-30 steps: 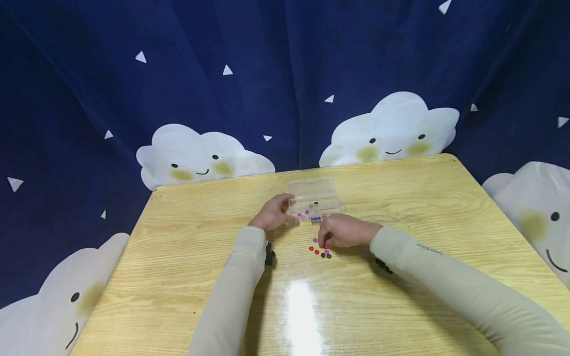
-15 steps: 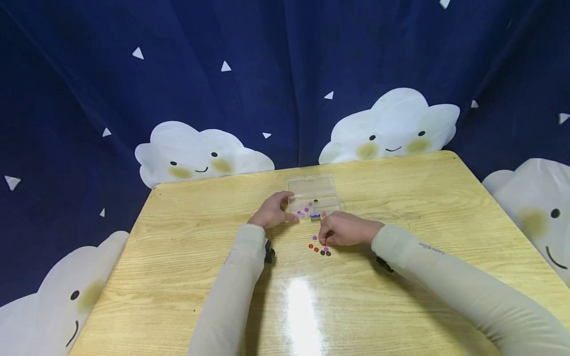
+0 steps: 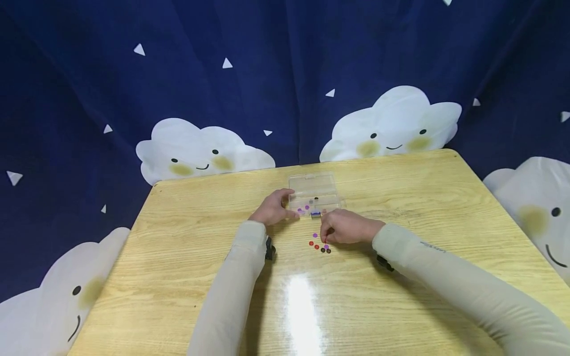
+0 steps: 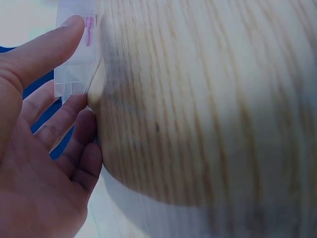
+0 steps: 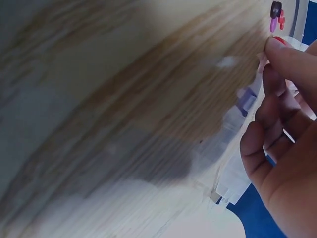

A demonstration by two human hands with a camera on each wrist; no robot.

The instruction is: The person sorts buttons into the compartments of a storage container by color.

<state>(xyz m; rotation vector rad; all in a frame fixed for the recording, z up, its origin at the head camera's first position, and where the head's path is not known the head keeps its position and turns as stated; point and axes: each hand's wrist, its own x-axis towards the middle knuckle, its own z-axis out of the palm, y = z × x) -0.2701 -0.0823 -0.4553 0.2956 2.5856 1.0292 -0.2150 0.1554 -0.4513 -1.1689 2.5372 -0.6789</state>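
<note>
A clear plastic box (image 3: 313,183) stands with its lid open toward the back of the table. My left hand (image 3: 272,207) grips its left end, thumb at the front corner and fingers round the side. Several small discs lie inside, among them a purple disc (image 3: 307,207) and a dark disc (image 3: 316,198). In front of the box my right hand (image 3: 345,226) pinches a small red disc (image 5: 280,40) between thumb and forefinger. Just below those fingertips lie loose discs: a purple disc (image 3: 315,235), a red disc (image 3: 311,243), a dark brown disc (image 3: 323,250) and others.
A blue clasp (image 3: 315,214) sits at the box's front edge, close to the right hand. The wooden table (image 3: 178,277) ends at a dark blue curtain (image 3: 249,89) with cloud prints. Glare shows on the near tabletop.
The right fingertips have picked up the red disc, which lay low among the loose ones and now stands on edge between them. The left hand stays on the box.
</note>
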